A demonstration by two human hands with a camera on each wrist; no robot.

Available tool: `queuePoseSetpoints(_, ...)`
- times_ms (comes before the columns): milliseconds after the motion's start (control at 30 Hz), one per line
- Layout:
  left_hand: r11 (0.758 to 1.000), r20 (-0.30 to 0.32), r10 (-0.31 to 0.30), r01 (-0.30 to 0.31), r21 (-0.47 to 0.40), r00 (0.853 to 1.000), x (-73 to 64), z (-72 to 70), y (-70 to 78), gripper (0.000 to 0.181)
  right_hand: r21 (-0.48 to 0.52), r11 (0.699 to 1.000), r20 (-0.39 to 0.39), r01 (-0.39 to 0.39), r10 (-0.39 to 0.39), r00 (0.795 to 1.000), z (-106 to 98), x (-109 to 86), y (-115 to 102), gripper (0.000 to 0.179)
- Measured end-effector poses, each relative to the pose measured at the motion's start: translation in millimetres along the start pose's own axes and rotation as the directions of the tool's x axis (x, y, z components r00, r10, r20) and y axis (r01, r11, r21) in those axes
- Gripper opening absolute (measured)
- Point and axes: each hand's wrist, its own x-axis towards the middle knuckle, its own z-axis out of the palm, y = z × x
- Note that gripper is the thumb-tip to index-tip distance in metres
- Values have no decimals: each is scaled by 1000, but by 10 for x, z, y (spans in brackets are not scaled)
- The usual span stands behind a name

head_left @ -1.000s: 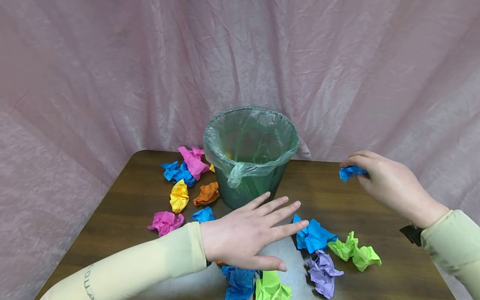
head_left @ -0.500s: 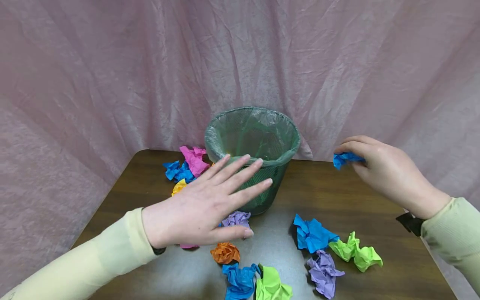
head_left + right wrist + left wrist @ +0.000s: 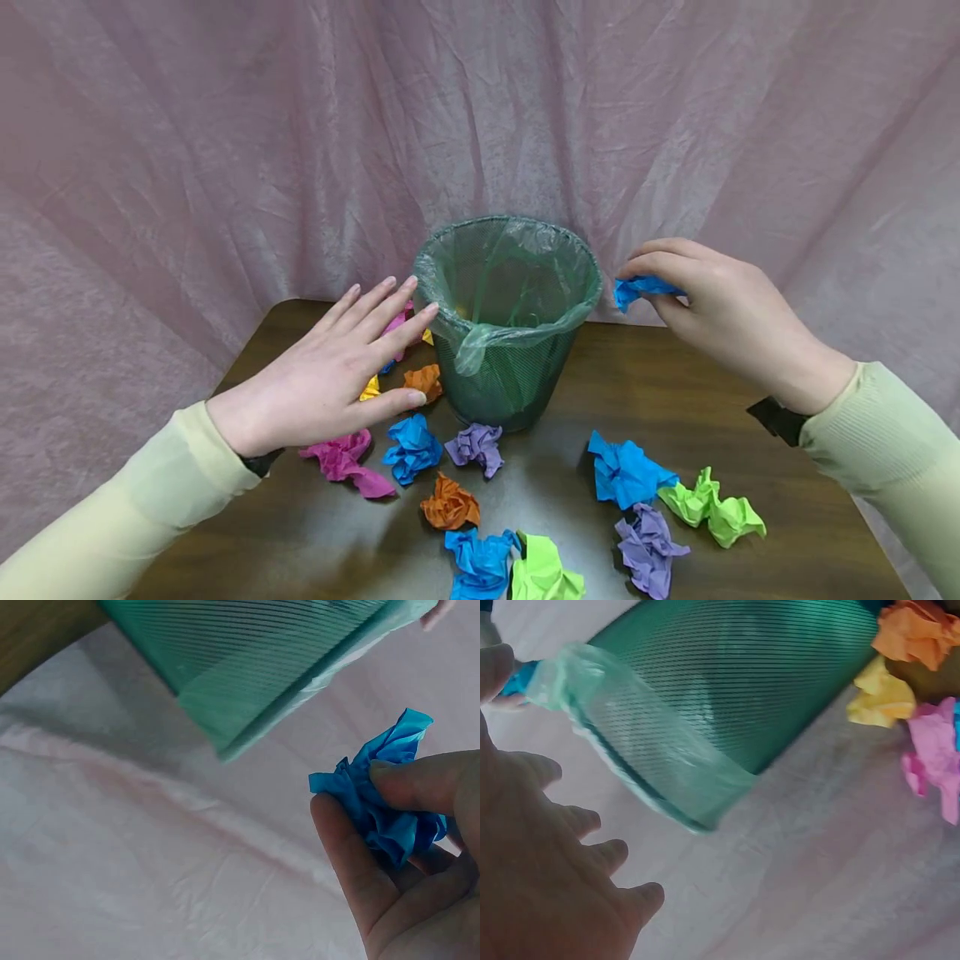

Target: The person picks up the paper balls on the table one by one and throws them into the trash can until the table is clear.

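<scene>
A crumpled piece of blue paper (image 3: 386,799) is pinched between the thumb and fingers of my right hand (image 3: 731,312), which is raised just right of the bin's rim. The green mesh bin (image 3: 517,375), lined with a translucent bag (image 3: 472,346), stands upright at the back of the table. On the bin's left side my left hand (image 3: 322,379) hovers with straight, spread fingers and holds nothing. Beneath and behind that hand lie crumpled papers, among them a pink one (image 3: 341,458) and an orange one (image 3: 423,382), some partly hidden by it.
Nearer me on the brown table (image 3: 787,458) lie a blue (image 3: 412,448), a purple (image 3: 476,446) and an orange crumpled paper (image 3: 450,502). Several more, blue, purple and lime green (image 3: 712,507), lie at the front and right. A pink curtain (image 3: 525,108) hangs behind the table.
My left hand has moved left and up, away from the front of the bin, uncovering papers there. My right hand has carried the blue paper up and left toward the bin.
</scene>
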Motion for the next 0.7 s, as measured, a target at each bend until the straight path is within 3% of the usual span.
queuePoseSetpoints(267,995,68,-101,102,-3,993,-94,100,-217,85,84,996,76,4,-10,997,140,326,-146,33)
queuePoseSetpoints(433,985,115,-169,173,-19,979,-158,186,-366,87,92,996,141,0,-13,990,243,509,-189,31)
queuePoseSetpoints(700,970,167,-221,234,-64,961,-231,315,-576,87,69,997,243,-24,6,970,424,756,-193,32)
